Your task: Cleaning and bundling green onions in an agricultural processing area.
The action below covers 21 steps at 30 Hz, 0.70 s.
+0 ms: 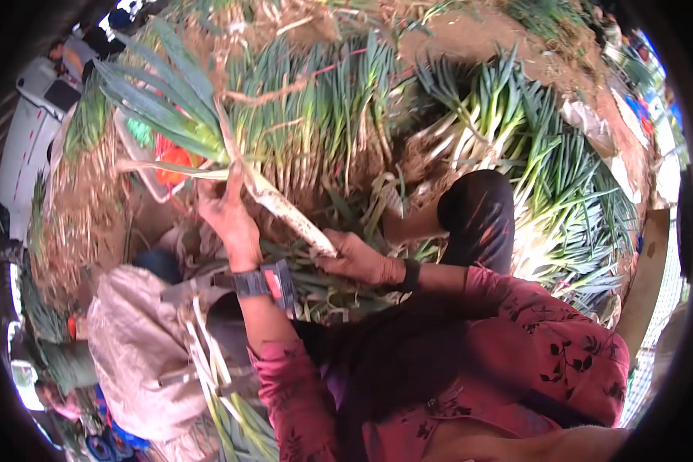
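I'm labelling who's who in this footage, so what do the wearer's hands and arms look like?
The left hand and right hand are gloveless. A dark strap with a boxy device, marked red, circles the left wrist; a plain dark band the right. Reddish-pink sleeves with dark leafy prints end short of the wrists.

Outdoor veg-handling spot, farm or open-air mkt type, can't tell which. Signs: bare brown soil (470, 37) for ground; long row of leafy green onions (304, 115), stems mostly upright, dirt around the roots, upper ctr; big loose onion heap (570, 208) on R side, white stems + green tops. Lg pale sack (135, 346) lower L. White vehicle (27, 150) at far L edge, a person (77, 55) nr it. Bright daylight at the rim.
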Each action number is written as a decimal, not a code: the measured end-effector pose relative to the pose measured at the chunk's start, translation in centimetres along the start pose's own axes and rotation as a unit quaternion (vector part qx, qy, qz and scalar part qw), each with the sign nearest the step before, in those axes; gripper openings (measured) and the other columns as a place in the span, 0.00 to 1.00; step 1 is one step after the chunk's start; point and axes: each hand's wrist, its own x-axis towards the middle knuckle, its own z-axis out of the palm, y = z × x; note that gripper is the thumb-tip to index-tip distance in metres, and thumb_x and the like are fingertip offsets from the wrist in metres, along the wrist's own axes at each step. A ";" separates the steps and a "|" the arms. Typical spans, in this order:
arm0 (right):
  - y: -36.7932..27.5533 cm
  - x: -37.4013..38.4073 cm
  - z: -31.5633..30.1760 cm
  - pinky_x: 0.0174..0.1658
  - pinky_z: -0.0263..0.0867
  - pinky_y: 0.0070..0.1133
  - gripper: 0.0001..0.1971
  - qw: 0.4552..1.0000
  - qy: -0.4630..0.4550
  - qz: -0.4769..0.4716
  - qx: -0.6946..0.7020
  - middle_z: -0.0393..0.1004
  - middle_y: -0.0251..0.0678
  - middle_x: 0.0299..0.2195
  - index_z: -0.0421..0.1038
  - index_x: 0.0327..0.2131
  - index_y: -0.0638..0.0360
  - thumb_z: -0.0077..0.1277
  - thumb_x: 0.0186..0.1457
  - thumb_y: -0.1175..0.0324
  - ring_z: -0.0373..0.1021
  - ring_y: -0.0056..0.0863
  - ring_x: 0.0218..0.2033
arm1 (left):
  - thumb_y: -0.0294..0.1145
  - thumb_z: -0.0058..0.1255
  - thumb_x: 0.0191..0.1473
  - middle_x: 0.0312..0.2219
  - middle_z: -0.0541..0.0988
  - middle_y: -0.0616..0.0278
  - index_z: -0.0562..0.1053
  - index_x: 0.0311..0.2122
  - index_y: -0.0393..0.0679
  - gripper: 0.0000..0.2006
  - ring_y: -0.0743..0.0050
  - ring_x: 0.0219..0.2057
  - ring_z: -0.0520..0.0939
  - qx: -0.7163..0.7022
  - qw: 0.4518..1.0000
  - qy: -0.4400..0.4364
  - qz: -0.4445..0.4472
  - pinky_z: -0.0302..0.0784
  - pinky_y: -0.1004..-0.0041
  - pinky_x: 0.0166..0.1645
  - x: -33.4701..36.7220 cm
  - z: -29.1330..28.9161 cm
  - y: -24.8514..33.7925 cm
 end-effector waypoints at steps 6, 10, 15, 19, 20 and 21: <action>0.4 0.0 0.1 0.30 0.67 0.28 0.11 0.987 0.067 -0.003 -0.143 0.69 0.45 0.24 0.64 0.39 0.63 0.54 0.54 0.72 0.71 0.38 0.24 | 0.22 0.61 0.52 0.38 0.78 0.63 0.73 0.41 0.35 0.12 0.80 0.38 0.76 0.007 0.998 0.052 0.034 0.71 0.75 0.48 -1.5 1.0 0.6; -0.2 -0.2 0.1 0.34 0.68 0.29 0.12 0.985 0.050 0.083 -0.140 0.71 0.49 0.29 0.63 0.40 0.63 0.53 0.53 0.74 0.72 0.43 0.29 | 0.21 0.60 0.52 0.32 0.76 0.66 0.72 0.35 0.38 0.07 0.81 0.33 0.75 0.154 0.987 -0.033 0.031 0.74 0.76 0.41 -0.7 -1.2 0.6; 3.1 0.1 -2.4 0.36 0.68 0.27 0.14 0.997 0.039 0.035 -0.056 0.72 0.46 0.29 0.64 0.42 0.67 0.52 0.52 0.73 0.72 0.27 0.32 | 0.21 0.52 0.52 0.29 0.74 0.60 0.72 0.33 0.37 0.03 0.74 0.30 0.73 0.220 0.908 -0.355 0.030 0.72 0.72 0.38 -7.2 3.5 3.9; 6.4 1.0 -1.6 0.34 0.64 0.20 0.16 0.993 -0.016 0.080 0.090 0.72 0.31 0.35 0.67 0.48 0.62 0.52 0.57 0.68 0.65 0.17 0.32 | 0.23 0.56 0.46 0.38 0.75 0.55 0.73 0.38 0.41 0.12 0.58 0.42 0.76 0.267 0.761 -0.591 -0.003 0.72 0.67 0.48 -15.3 3.8 6.2; 7.8 0.7 -1.9 0.33 0.63 0.18 0.16 0.989 0.002 0.095 0.116 0.72 0.29 0.36 0.68 0.48 0.61 0.52 0.58 0.67 0.63 0.14 0.31 | 0.24 0.57 0.45 0.38 0.75 0.55 0.73 0.39 0.42 0.12 0.57 0.43 0.76 0.236 0.778 -0.581 -0.026 0.72 0.67 0.49 -14.4 3.8 6.6; 10.0 0.1 -2.0 0.31 0.61 0.16 0.14 0.982 0.057 0.115 0.136 0.71 0.27 0.35 0.68 0.46 0.59 0.53 0.59 0.66 0.62 0.12 0.30 | 0.24 0.58 0.45 0.38 0.75 0.55 0.73 0.39 0.42 0.13 0.56 0.43 0.76 0.199 0.794 -0.572 -0.046 0.72 0.67 0.49 -13.0 3.8 6.5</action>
